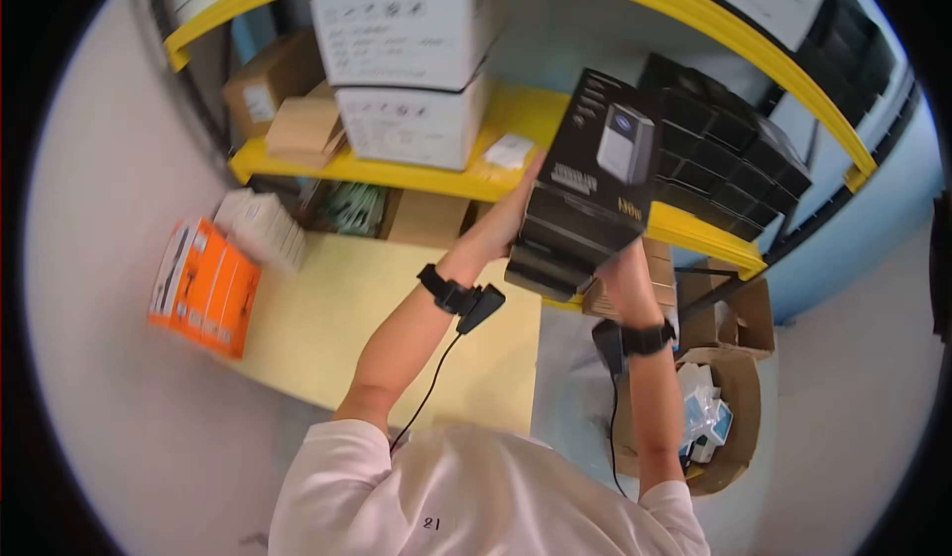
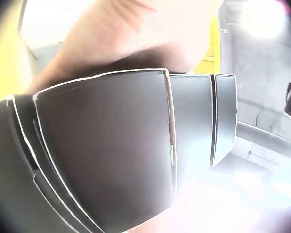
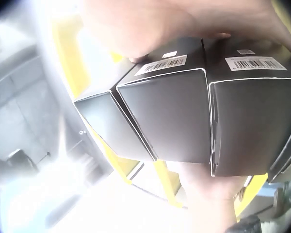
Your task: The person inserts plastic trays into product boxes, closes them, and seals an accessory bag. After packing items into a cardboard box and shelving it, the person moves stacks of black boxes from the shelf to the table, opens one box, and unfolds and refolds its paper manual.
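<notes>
Several black product boxes [image 1: 585, 169], held together in a row, are between my two hands in front of the shelf. The nearest box's face shows a white and grey device. My left hand [image 1: 511, 221] grips the row from its left side, and my right hand [image 1: 627, 276] holds it from the lower right. In the left wrist view the left hand [image 2: 131, 36] lies along the black boxes [image 2: 106, 141], fingertips hidden. The right wrist view has the right hand [image 3: 174, 22] across the boxes' side, close to white barcode labels [image 3: 254, 63].
More black boxes [image 1: 724, 149] are stacked on the yellow shelf [image 1: 387, 167] at right. White cartons [image 1: 407, 124] stand left of centre. An orange box [image 1: 213, 288] sits on the pale table [image 1: 397, 338]. An open cardboard box [image 1: 744, 427] with plastic packaging stands at lower right.
</notes>
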Demonstrator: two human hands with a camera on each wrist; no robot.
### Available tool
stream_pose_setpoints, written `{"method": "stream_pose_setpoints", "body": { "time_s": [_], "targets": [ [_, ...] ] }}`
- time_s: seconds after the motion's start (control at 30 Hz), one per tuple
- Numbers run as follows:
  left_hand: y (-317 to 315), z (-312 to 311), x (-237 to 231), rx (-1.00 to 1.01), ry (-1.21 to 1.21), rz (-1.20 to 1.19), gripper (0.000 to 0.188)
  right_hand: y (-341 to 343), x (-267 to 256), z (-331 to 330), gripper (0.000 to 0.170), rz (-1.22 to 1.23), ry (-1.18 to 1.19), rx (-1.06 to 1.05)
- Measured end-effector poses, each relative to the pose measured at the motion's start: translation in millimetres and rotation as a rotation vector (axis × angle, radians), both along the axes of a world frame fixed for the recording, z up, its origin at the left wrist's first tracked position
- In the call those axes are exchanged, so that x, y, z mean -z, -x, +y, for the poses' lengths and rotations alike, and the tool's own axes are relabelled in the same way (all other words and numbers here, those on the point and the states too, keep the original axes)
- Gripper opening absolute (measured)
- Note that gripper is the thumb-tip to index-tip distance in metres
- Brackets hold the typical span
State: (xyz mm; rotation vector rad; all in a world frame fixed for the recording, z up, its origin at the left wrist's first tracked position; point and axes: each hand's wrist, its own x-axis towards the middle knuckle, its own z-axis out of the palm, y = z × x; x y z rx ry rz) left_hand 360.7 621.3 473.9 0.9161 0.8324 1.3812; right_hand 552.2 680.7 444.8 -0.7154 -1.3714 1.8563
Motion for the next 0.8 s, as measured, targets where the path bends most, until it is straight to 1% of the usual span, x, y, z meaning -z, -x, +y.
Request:
{"method": "stream_pose_setpoints", "body": {
  "time_s": [0.07,0.1,0.13,0.17,0.2,0.27,0.33,0.37,0.4,0.43,0.47,0.53,0.57,0.6,0.63,0.67,0.7,0.77,0.8],
  "targets": [
    [4,-39,31,0.034,0.043,0.099,0.075,-3,27,-38,0.078,0.032,0.02,-0.006],
    [-12,-67,31,-0.136,0.111,0.042,0.075,-7,45,-56,0.075,0.002,0.074,-0.027],
    [-13,-89,42,-0.143,0.168,0.021,0.074,-9,66,-71,0.073,-0.028,0.124,-0.046],
    [-13,-110,59,-0.191,0.228,0.017,0.073,-9,95,-81,0.073,-0.03,0.138,-0.099],
    [-9,-126,82,-0.233,0.281,0.015,0.071,0,128,-96,0.052,-0.013,0.195,0.025],
    [9,-157,139,-0.286,0.329,0.023,0.067,20,166,-120,0.061,-0.105,0.274,-0.024],
    [35,-186,198,-0.316,0.365,0.035,0.064,43,207,-134,0.072,-0.187,0.292,-0.23],
    [51,-201,227,-0.34,0.323,0.026,0.064,60,210,-143,0.078,-0.229,0.299,-0.329],
    [65,-213,249,-0.362,0.28,0.018,0.064,75,199,-155,0.081,-0.223,0.353,-0.41],
    [73,-219,259,-0.466,0.274,0.014,0.058,91,205,-159,0.079,-0.229,0.331,-0.431],
    [91,-228,268,-0.476,0.268,0.014,0.058,113,207,-168,0.077,-0.236,0.304,-0.447],
    [125,-244,277,-0.529,0.371,-0.131,0.046,153,209,-179,0.075,-0.246,0.312,-0.448],
    [142,-248,280,-0.611,0.349,-0.203,0.035,177,214,-182,0.075,-0.261,0.298,-0.472],
    [163,-253,282,-0.616,0.345,-0.205,0.035,202,220,-185,0.075,-0.275,0.288,-0.495],
    [188,-258,293,-0.631,0.343,-0.216,0.036,228,227,-187,0.078,-0.267,0.26,-0.506],
    [213,-260,306,-0.646,0.344,-0.226,0.037,252,233,-186,0.078,-0.27,0.261,-0.509],
    [242,-260,319,-0.686,0.386,-0.27,0.037,279,239,-187,0.08,-0.264,0.242,-0.512],
    [292,-264,327,-0.692,0.368,-0.276,0.038,333,250,-188,0.087,-0.267,0.177,-0.518],
    [315,-261,331,-0.699,0.344,-0.282,0.039,356,256,-187,0.087,-0.276,0.176,-0.514]
  ]
}}
